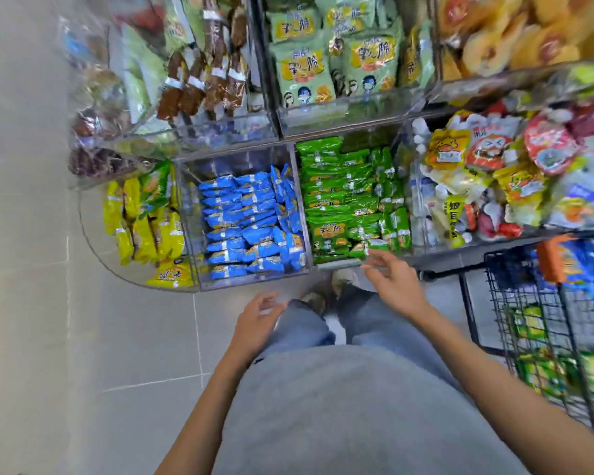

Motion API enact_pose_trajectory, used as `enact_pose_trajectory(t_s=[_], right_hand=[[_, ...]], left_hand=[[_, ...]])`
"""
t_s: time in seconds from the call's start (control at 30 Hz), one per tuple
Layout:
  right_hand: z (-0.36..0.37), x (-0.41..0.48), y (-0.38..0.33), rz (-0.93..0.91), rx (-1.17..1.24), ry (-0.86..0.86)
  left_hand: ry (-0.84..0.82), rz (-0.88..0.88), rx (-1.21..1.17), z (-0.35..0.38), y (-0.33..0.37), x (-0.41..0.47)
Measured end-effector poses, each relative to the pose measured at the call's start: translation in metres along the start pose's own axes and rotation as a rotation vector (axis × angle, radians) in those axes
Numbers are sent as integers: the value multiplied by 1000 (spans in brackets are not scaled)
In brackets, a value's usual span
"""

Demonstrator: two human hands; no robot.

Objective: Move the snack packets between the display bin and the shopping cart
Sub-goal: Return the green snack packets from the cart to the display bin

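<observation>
The grey tiled floor spread under everything, and the tall rack of clear bins stood in front of me. The black wire shopping cart was parked to my right, close against the rack, with green packets in the cart showing blurred through its mesh.

On the lowest row, the display bin straight ahead of me was packed nearly full with green snack packets, stacked in overlapping rows. The neighbouring bin on its left held blue packets, and beyond that a rounded end bin held yellow packets.

My right hand hovered at the front lip of the green bin, fingers spread and relaxed, with nothing held. Its fingertips reached just to the nearest packets, though I could not tell whether they touched. My left hand hung lower, over my left jeans leg, with fingers loosely curved and the palm empty, well apart from any bin.
</observation>
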State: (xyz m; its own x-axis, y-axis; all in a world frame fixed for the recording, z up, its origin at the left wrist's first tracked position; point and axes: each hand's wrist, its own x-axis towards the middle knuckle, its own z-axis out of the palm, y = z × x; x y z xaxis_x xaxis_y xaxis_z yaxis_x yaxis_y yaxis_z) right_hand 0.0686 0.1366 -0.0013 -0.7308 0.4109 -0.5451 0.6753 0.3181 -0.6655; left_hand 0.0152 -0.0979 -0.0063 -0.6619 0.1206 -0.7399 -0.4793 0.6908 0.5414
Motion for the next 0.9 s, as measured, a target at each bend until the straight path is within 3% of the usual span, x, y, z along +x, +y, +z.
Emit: enact_pose_trajectory(t_s=[0.17, 0.3, 0.67, 0.9], right_hand=[[12, -52, 19, 158, 228, 186], [13, -106, 53, 313, 418, 397], [29, -192, 107, 693, 833, 918], [-26, -181, 151, 707, 966, 1054]], left_hand=[[-109, 102, 194, -12, 8, 13], [-311, 324, 424, 12, 51, 24], [-803, 785, 846, 189, 163, -12], [-914, 853, 855, 267, 189, -33]])
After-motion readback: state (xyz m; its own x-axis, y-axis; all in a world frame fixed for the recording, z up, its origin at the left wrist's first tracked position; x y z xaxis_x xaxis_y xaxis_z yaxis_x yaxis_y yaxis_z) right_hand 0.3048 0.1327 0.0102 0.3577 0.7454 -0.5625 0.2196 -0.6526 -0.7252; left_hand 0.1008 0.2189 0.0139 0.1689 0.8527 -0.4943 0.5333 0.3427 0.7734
